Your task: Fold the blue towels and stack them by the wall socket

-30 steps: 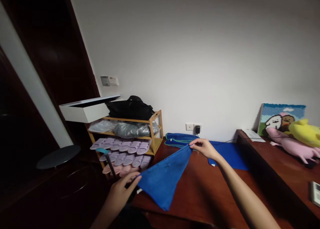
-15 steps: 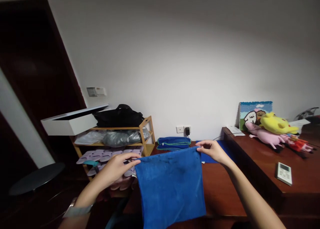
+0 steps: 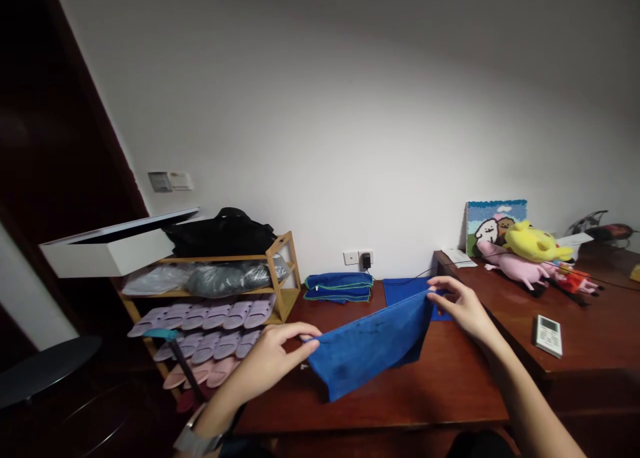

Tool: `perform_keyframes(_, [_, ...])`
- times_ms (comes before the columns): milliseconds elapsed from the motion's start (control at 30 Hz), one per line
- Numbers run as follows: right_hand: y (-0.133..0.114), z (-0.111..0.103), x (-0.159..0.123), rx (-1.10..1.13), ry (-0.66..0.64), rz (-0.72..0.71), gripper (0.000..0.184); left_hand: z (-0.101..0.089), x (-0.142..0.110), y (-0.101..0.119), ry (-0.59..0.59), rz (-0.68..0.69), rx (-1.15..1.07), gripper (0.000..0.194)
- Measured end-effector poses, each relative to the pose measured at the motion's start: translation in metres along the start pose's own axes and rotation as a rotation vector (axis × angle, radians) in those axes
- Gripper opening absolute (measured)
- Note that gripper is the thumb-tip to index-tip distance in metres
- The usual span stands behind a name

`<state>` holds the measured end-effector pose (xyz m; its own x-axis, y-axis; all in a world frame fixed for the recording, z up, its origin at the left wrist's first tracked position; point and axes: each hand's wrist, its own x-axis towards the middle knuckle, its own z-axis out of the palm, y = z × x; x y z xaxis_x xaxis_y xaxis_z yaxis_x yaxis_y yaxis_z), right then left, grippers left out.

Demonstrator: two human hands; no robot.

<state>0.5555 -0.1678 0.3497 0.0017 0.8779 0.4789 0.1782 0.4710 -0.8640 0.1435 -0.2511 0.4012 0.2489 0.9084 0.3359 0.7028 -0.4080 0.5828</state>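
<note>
A blue cloth [image 3: 370,345] hangs stretched between my two hands above the brown table [image 3: 440,398]. Its upper left corner is pinched by the thumb and fingers of my left hand [image 3: 280,358]. At the opposite upper corner, which sits higher, my right hand [image 3: 463,308] pinches the edge. Dark smudges mark the cloth's upper part, and its lower edge swings toward the back. Behind it, a flat blue cloth [image 3: 405,290] lies on the table near the wall. To that one's left rests a stack of folded blue cloths [image 3: 339,287] with green edging.
On the left, a wooden shoe rack [image 3: 285,305] holds several lilac slippers [image 3: 225,311], with a black bag [image 3: 225,235] and a white box [image 3: 115,255] on top. A higher brown desk [image 3: 590,318] at right carries plush toys [image 3: 530,245] and a white remote [image 3: 549,335]. A plugged-in adapter [image 3: 367,261] trails a cord.
Both hands have moved right with the cloth, the left one also lower. The cloth's lower part has swung up and away from me. My view has shifted slightly right.
</note>
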Motion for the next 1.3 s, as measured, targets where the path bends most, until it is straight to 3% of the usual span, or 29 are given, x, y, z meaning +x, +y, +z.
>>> perform_keyframes(133, [0.021,-0.002,0.028,-0.035,0.164,-0.059,0.049,0.03,0.005,0.012,-0.047,0.001,-0.127,0.031])
perform_keyframes(233, [0.044,0.031,0.072,-0.175,0.115,-0.049,0.037,0.054,0.011,-0.007,-0.051,-0.048,-0.248,0.039])
perform_keyframes(333, [0.069,0.096,0.112,-0.283,-0.012,0.009,0.023,0.085,0.008,-0.054,-0.012,-0.146,-0.387,0.046])
perform_keyframes(433, [0.094,0.178,0.123,-0.31,-0.141,0.032,0.027,0.123,-0.009,-0.12,0.088,-0.269,-0.436,0.053])
perform_keyframes(533, [0.118,0.245,0.092,-0.343,-0.284,0.056,0.031,0.161,-0.035,-0.186,0.135,-0.377,-0.32,0.056])
perform_keyframes(600, [0.136,0.266,0.052,-0.377,-0.357,0.084,0.032,0.179,-0.052,-0.221,0.155,-0.413,-0.215,0.052])
perform_keyframes(700, [0.167,0.256,-0.023,-0.451,-0.404,0.135,0.034,0.193,-0.071,-0.253,0.146,-0.438,-0.091,0.043])
perform_keyframes(833, [0.214,0.199,-0.116,-0.723,-0.367,0.195,0.047,0.196,-0.081,-0.264,0.092,-0.429,-0.06,0.032])
perform_keyframes(933, [0.24,0.162,-0.162,-0.858,-0.353,0.263,0.056,0.198,-0.085,-0.263,0.079,-0.411,-0.013,0.027])
perform_keyframes(1033, [0.247,0.145,-0.182,-0.849,-0.365,0.254,0.058,0.201,-0.09,-0.259,0.032,-0.402,0.069,0.023])
perform_keyframes(1300, [0.25,0.134,-0.188,-0.876,-0.352,0.265,0.059,0.202,-0.1,-0.255,-0.146,-0.42,0.338,0.028])
